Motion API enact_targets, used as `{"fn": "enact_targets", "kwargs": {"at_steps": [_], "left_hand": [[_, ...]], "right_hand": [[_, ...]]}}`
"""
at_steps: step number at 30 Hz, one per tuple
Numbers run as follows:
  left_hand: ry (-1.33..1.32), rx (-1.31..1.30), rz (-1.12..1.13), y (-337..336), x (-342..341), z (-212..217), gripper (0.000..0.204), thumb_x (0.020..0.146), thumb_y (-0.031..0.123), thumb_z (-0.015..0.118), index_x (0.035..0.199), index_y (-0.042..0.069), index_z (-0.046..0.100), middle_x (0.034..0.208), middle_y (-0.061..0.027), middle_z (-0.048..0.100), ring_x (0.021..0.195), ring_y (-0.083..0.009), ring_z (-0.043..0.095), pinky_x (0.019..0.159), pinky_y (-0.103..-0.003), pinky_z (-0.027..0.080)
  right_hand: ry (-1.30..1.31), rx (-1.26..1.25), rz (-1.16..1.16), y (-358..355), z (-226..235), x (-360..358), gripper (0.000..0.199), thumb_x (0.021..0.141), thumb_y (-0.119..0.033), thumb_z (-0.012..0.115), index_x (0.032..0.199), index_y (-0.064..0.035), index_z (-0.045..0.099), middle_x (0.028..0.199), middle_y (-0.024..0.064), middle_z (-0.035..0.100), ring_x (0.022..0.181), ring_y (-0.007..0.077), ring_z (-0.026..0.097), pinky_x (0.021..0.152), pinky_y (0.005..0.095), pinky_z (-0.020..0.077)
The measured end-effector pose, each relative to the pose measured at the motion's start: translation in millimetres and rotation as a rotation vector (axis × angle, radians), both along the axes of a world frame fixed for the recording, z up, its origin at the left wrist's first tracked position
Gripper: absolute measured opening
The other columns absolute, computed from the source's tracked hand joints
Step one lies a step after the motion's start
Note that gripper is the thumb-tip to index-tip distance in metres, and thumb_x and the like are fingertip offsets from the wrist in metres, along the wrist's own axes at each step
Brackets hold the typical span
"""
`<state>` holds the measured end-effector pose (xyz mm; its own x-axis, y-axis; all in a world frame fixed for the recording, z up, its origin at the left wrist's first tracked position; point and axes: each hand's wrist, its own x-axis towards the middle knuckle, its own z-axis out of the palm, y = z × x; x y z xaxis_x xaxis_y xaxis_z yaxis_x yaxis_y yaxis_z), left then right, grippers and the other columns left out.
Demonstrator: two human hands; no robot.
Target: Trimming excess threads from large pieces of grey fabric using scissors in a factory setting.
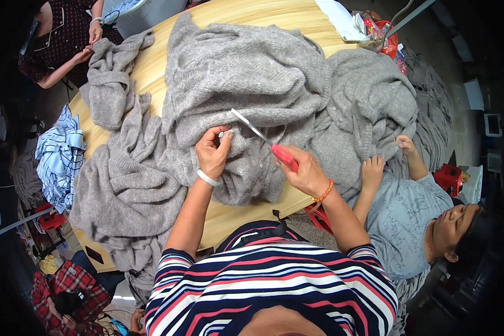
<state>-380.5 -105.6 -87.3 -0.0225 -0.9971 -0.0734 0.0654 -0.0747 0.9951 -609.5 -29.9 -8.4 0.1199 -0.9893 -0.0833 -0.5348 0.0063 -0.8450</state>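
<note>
- The left hand (213, 152) is pinched closed on a small spot of the grey knitted garment (246, 84), which lies heaped on the wooden counter (151, 67) right in front of the person.
- The right hand (303, 175) is closed around the red handle of a pair of thread snips (263, 139); the thin metal blade points toward the pinched spot.
- To do this step well, I think the left hand should lift the loose thread away from the knit and keep it tight, so the blade meets only the thread and not the stitches.
- A small, slow cut is safer here, because the knit is soft and catches easily.
- Near the far right edge of the counter lies a flat white sheet or package (341, 19), and beside it a red crumpled bag (385, 35).
- At the left, beside the counter, there is a pile of light blue striped cloth (59, 157).
</note>
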Motion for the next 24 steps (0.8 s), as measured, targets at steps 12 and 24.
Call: {"fn": "enact_targets", "kwargs": {"at_steps": [12, 24], "left_hand": [[-0.038, -0.093, -0.036, 0.6, 1.6, -7.6, 0.003, 0.092, 0.005, 0.065, 0.094, 0.004, 0.066, 0.083, 0.0048, 0.059, 0.070, -0.0017, 0.047, 0.062, -0.018, 0.039], [-0.074, -0.181, -0.048, 4.1, 8.8, -15.7, 0.019, 0.091, 0.001, 0.063, 0.110, -0.001, 0.068, 0.097, -0.0002, 0.062, 0.085, -0.0060, 0.055, 0.076, -0.019, 0.044]], "right_hand": [[0.317, 0.169, 0.057, 45.4, 18.2, -6.2, 0.027, 0.089, -0.023, 0.062, 0.114, -0.0168, 0.064, 0.080, 0.0202, 0.068, 0.078, 0.0425, 0.066, 0.070, 0.0513, 0.0526], [0.377, 0.208, 0.099, 43.7, 27.4, -2.8, 0.027, 0.090, -0.025, 0.060, 0.114, -0.0124, 0.063, 0.080, 0.0228, 0.068, 0.079, 0.0438, 0.066, 0.076, 0.0539, 0.0517]]}}
